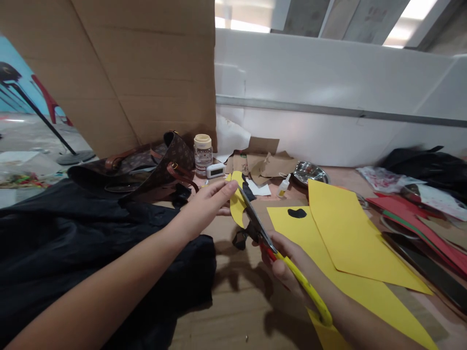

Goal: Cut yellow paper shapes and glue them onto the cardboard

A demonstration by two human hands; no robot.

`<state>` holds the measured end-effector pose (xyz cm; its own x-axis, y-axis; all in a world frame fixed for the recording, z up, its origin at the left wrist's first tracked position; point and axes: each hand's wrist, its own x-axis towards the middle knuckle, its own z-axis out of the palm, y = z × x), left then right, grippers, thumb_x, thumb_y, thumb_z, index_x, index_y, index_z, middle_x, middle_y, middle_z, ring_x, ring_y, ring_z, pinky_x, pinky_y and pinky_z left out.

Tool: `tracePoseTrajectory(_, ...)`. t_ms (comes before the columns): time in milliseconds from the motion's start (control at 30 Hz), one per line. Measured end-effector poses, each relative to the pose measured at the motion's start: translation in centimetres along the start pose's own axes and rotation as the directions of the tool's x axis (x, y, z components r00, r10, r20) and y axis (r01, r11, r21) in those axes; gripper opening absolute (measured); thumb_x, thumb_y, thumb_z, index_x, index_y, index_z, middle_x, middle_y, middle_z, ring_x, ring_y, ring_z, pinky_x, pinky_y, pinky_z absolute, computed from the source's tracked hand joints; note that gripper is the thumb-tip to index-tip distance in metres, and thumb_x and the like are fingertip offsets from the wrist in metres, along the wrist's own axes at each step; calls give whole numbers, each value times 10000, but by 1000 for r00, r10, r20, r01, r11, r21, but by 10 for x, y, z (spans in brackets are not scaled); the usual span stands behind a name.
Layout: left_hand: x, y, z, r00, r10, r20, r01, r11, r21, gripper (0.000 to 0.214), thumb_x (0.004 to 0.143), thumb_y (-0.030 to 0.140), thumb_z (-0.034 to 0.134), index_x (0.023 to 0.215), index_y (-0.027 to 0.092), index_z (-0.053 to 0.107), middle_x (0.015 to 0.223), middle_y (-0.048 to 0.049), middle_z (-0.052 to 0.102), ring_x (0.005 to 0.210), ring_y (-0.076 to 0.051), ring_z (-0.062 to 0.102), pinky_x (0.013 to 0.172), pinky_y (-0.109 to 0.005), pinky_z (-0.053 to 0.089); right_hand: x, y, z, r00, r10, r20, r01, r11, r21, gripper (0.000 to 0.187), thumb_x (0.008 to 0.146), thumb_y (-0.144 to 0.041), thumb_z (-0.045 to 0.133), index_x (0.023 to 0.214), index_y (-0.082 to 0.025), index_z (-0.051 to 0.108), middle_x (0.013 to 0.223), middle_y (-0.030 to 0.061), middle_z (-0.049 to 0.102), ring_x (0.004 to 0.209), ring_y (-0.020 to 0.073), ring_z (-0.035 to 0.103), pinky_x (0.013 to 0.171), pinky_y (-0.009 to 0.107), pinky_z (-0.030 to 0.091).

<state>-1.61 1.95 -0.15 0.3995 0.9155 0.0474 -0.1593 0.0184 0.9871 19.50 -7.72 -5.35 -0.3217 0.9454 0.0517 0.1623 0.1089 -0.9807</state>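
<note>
My left hand (pixel 215 197) pinches a small curved piece of yellow paper (pixel 238 209) between thumb and fingers. Scissors with yellow and red handles (pixel 301 282) are in my right hand (pixel 288 260), which is closed round them. Their metal blades point up and left, lying along the right edge of the yellow piece. Dark scraps (pixel 241 239) show just below the piece, near the blades; whether they are attached to it I cannot tell. Large yellow sheets (pixel 350 233) lie to the right of my right hand, with a small black cut-out (pixel 296 213) on one.
Black cloth (pixel 91 262) and a brown patterned handbag (pixel 156 167) lie on the left. Behind my hands stand a lidded jar (pixel 203 155), a small white digital device (pixel 216 170), a glue bottle (pixel 283 186) and a metal bowl (pixel 310 172). A phone (pixel 426 262) and red sheets (pixel 419 223) lie right.
</note>
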Motion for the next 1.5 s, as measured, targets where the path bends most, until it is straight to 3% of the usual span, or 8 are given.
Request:
tracePoseTrajectory(100,0,3,-3,998,-20,55,18,999,45,598,768,700,734,1019,157,723,984,-98,755,844,-203,691,749,-298,563,0,-1,0,1000,-5,23,5,1000,-8,774,778,-866,579,1132,-178,605,664,-68,375,575,103,254,530,258,185)
tracePoseTrajectory(367,0,6,-6,984,169,55,-177,968,177,407,813,545,777,1029,201,769,989,-54,770,885,-198,702,770,-273,558,-2,-7,3,997,59,45,-63,995,80,789,764,-881,577,1150,-194,603,705,-56,406,552,89,252,535,259,206)
tracePoseTrajectory(600,-2,2,-5,964,264,-37,-250,943,221,354,871,451,752,1133,213,750,1046,-43,767,927,-186,700,820,-277,579,-2,-12,2,998,56,31,-59,994,97,766,782,-861,587,1141,-184,585,700,-63,396,568,88,275,541,254,208)
tracePoseTrajectory(767,-3,4,-2,968,251,-16,-245,955,168,324,869,395,759,1119,193,730,1027,-50,773,910,-174,708,796,-258,585,-2,-8,-3,997,52,52,-58,993,105,781,783,-847,604,1184,-177,574,738,-44,435,528,70,264,478,237,184)
tracePoseTrajectory(933,-4,2,4,980,181,-81,-175,982,73,521,789,375,829,1244,196,647,1055,-53,750,910,-176,708,755,-264,599,-2,-5,-4,997,37,63,-46,987,153,745,807,-826,603,1206,-198,568,746,-47,426,505,58,272,451,225,205)
tracePoseTrajectory(1067,-4,0,7,986,120,-116,-115,992,51,423,738,387,859,1057,180,673,972,-34,733,854,-167,702,726,-268,603,-2,-6,-3,996,51,69,-61,985,163,781,789,-851,592,1220,-200,561,755,-41,438,503,65,292,419,216,247)
tracePoseTrajectory(1200,-4,2,8,990,119,-82,-112,991,76,331,751,431,841,895,174,690,894,-28,741,819,-173,715,734,-285,609,-3,-7,-2,997,41,65,-50,988,149,789,788,-846,599,1231,-193,569,761,-36,438,533,73,288,441,215,243)
tracePoseTrajectory(1500,-9,11,5,992,102,72,-116,966,230,322,829,443,766,996,169,764,990,-82,785,852,-198,720,769,-301,586,-1,-4,-1,1000,-11,23,8,992,125,768,813,-841,571,1212,-184,562,729,-37,455,559,97,292,506,244,325)
